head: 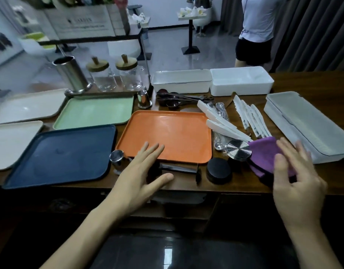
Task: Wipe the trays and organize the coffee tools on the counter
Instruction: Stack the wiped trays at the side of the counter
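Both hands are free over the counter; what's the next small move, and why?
Probably close the right hand on the purple cloth: that hand is open right by it, holding nothing, and the cloth lies to the right of the orange tray. The left hand is open at the tray's near edge, so wiping looks ready to start.

Left hand (137, 177) spread over orange tray (167, 133) edge

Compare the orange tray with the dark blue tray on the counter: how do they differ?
The orange tray is glossy; the dark blue tray looks duller. The orange tray lies centre, the dark blue tray left of it, askew. The left hand reaches over the orange tray, not the dark blue tray. Both are empty rimmed rectangles.
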The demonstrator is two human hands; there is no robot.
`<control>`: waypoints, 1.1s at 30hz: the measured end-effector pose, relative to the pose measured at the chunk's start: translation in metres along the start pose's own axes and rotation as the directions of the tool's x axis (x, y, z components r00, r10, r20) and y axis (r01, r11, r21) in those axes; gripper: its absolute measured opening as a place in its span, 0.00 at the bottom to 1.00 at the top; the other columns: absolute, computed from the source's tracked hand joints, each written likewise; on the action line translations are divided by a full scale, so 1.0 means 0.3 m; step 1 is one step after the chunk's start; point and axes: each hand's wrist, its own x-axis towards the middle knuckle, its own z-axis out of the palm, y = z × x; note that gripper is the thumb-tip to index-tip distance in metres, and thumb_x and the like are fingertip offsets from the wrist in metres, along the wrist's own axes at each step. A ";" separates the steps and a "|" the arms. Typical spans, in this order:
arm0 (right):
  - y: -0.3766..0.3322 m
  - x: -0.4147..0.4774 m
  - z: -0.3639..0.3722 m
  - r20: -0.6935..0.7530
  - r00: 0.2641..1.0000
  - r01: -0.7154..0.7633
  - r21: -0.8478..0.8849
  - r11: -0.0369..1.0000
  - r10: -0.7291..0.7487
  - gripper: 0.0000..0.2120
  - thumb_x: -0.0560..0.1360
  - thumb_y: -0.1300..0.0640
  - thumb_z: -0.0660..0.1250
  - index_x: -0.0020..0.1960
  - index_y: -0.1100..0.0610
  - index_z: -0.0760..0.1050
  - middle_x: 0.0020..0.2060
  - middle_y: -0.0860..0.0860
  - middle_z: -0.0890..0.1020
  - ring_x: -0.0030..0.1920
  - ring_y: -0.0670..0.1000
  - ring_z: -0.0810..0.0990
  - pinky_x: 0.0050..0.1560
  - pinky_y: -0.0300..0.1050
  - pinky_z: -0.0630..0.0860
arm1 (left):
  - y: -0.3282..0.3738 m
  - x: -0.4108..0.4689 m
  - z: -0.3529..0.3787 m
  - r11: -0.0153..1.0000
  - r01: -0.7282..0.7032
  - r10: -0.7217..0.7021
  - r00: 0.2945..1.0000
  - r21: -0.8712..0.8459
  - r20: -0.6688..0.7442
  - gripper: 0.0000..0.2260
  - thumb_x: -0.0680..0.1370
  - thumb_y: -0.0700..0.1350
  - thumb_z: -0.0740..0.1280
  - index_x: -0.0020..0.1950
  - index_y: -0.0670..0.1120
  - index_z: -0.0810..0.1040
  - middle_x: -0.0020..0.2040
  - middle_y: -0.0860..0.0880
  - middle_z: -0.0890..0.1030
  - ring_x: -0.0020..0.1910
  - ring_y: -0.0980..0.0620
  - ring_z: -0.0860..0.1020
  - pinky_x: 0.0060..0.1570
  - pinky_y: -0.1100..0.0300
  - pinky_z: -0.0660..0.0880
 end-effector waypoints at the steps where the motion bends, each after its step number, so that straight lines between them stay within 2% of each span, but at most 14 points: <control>1: -0.060 -0.006 0.015 0.006 0.999 0.043 0.050 0.998 -0.044 0.21 0.82 0.49 0.58 0.71 0.57 0.72 0.69 0.45 0.71 0.76 0.43 0.62 0.72 0.62 0.69 | -0.014 -0.015 -0.027 0.999 0.008 -0.009 1.000 -0.032 -0.016 0.37 0.75 0.73 0.60 0.81 0.61 0.58 0.81 0.64 0.57 0.79 0.67 0.45 0.78 0.52 0.55; 4: -0.247 -0.033 0.115 0.136 0.973 0.163 0.180 0.970 -0.189 0.21 0.81 0.48 0.60 0.72 0.54 0.72 0.71 0.40 0.70 0.77 0.44 0.64 0.74 0.50 0.68 | -0.047 -0.060 -0.105 0.994 0.016 -0.023 0.998 -0.105 -0.067 0.37 0.74 0.72 0.62 0.81 0.62 0.59 0.79 0.67 0.59 0.79 0.68 0.48 0.77 0.56 0.55; 7: -0.394 -0.067 0.265 0.334 0.906 0.172 0.270 0.947 -0.259 0.23 0.80 0.43 0.62 0.74 0.46 0.71 0.72 0.35 0.68 0.76 0.39 0.63 0.74 0.34 0.60 | -0.101 -0.107 -0.182 0.991 0.007 -0.023 0.993 -0.136 -0.114 0.36 0.74 0.71 0.64 0.80 0.65 0.59 0.75 0.75 0.58 0.78 0.69 0.50 0.76 0.61 0.55; 9: -0.476 -0.089 0.365 0.421 0.868 0.148 0.289 0.946 -0.265 0.24 0.80 0.40 0.63 0.74 0.43 0.70 0.72 0.34 0.68 0.76 0.36 0.61 0.73 0.30 0.57 | -0.156 -0.134 -0.245 0.991 0.016 -0.035 0.990 -0.134 -0.140 0.34 0.75 0.69 0.65 0.79 0.66 0.59 0.71 0.82 0.56 0.78 0.70 0.50 0.74 0.66 0.55; 12: -0.616 -0.118 0.510 0.480 0.834 0.127 0.313 0.941 -0.272 0.26 0.78 0.39 0.62 0.74 0.44 0.70 0.68 0.26 0.63 0.73 0.29 0.59 0.70 0.25 0.55 | -0.266 -0.182 -0.358 0.991 0.054 -0.073 0.986 -0.125 -0.153 0.35 0.74 0.67 0.66 0.79 0.66 0.58 0.68 0.86 0.53 0.76 0.73 0.48 0.70 0.76 0.52; 15: -0.768 -0.148 0.644 0.515 0.801 0.132 0.344 0.930 -0.305 0.29 0.76 0.37 0.61 0.75 0.45 0.69 0.67 0.25 0.61 0.71 0.25 0.58 0.71 0.26 0.58 | -0.397 -0.232 -0.481 0.986 0.092 -0.117 0.977 -0.141 -0.179 0.35 0.74 0.69 0.68 0.79 0.67 0.58 0.71 0.79 0.55 0.77 0.73 0.48 0.69 0.74 0.54; 18: -0.929 -0.192 0.789 0.573 0.749 0.110 0.388 0.915 -0.332 0.31 0.76 0.36 0.61 0.76 0.43 0.66 0.70 0.30 0.64 0.72 0.28 0.60 0.71 0.29 0.60 | -0.536 -0.284 -0.618 0.977 0.131 -0.165 0.964 -0.166 -0.210 0.37 0.70 0.71 0.65 0.78 0.69 0.58 0.75 0.73 0.57 0.76 0.73 0.50 0.67 0.79 0.52; 20: -1.033 -0.225 0.892 0.622 0.705 0.074 0.411 0.908 -0.340 0.30 0.76 0.36 0.62 0.77 0.41 0.64 0.71 0.31 0.65 0.71 0.26 0.59 0.69 0.24 0.58 | -0.631 -0.318 -0.711 0.973 0.163 -0.199 0.954 -0.166 -0.226 0.37 0.69 0.73 0.65 0.77 0.70 0.58 0.77 0.68 0.59 0.77 0.72 0.51 0.72 0.73 0.52; 22: -1.124 -0.251 0.994 0.667 0.665 0.045 0.414 0.909 -0.336 0.30 0.77 0.37 0.63 0.77 0.39 0.63 0.69 0.27 0.63 0.68 0.25 0.61 0.71 0.27 0.59 | -0.721 -0.339 -0.791 0.964 0.196 -0.236 0.941 -0.179 -0.243 0.38 0.69 0.73 0.65 0.78 0.69 0.59 0.78 0.66 0.60 0.77 0.71 0.52 0.76 0.64 0.54; 24: -1.193 -0.265 1.076 0.714 0.626 0.011 0.393 0.919 -0.312 0.29 0.78 0.37 0.63 0.78 0.38 0.62 0.64 0.24 0.64 0.66 0.32 0.69 0.71 0.33 0.62 | -0.796 -0.339 -0.850 0.955 0.227 -0.271 0.928 -0.190 -0.254 0.40 0.69 0.73 0.66 0.79 0.67 0.59 0.79 0.66 0.60 0.77 0.70 0.52 0.77 0.61 0.54; 26: -1.253 -0.269 1.159 0.740 0.600 -0.005 0.382 0.924 -0.303 0.29 0.79 0.38 0.63 0.78 0.37 0.61 0.63 0.29 0.69 0.59 0.36 0.74 0.71 0.37 0.64 | -0.866 -0.328 -0.901 0.947 0.240 -0.292 0.920 -0.211 -0.263 0.39 0.70 0.71 0.68 0.79 0.67 0.59 0.79 0.67 0.60 0.78 0.69 0.53 0.78 0.60 0.54; 28: -1.294 -0.260 1.235 0.749 0.588 -0.010 0.385 0.923 -0.306 0.29 0.79 0.38 0.63 0.78 0.36 0.60 0.68 0.33 0.69 0.61 0.35 0.70 0.71 0.38 0.63 | -0.927 -0.303 -0.941 0.942 0.250 -0.306 0.914 -0.225 -0.265 0.37 0.72 0.69 0.70 0.78 0.68 0.59 0.78 0.66 0.60 0.78 0.67 0.53 0.77 0.60 0.55; 31: -1.338 -0.221 1.366 0.760 0.571 -0.044 0.406 0.913 -0.311 0.30 0.79 0.38 0.64 0.78 0.38 0.60 0.70 0.30 0.64 0.67 0.29 0.60 0.68 0.33 0.59 | -1.028 -0.252 -0.986 0.930 0.278 -0.338 0.903 -0.240 -0.265 0.40 0.69 0.73 0.68 0.78 0.68 0.59 0.79 0.66 0.61 0.78 0.68 0.55 0.74 0.63 0.56; 33: -1.359 -0.194 1.449 0.759 0.568 -0.044 0.413 0.910 -0.317 0.31 0.79 0.38 0.64 0.79 0.39 0.60 0.70 0.31 0.65 0.69 0.31 0.60 0.68 0.33 0.59 | -1.095 -0.218 -1.005 0.920 0.299 -0.363 0.894 -0.251 -0.264 0.41 0.68 0.73 0.67 0.79 0.67 0.58 0.78 0.66 0.62 0.77 0.69 0.57 0.73 0.65 0.57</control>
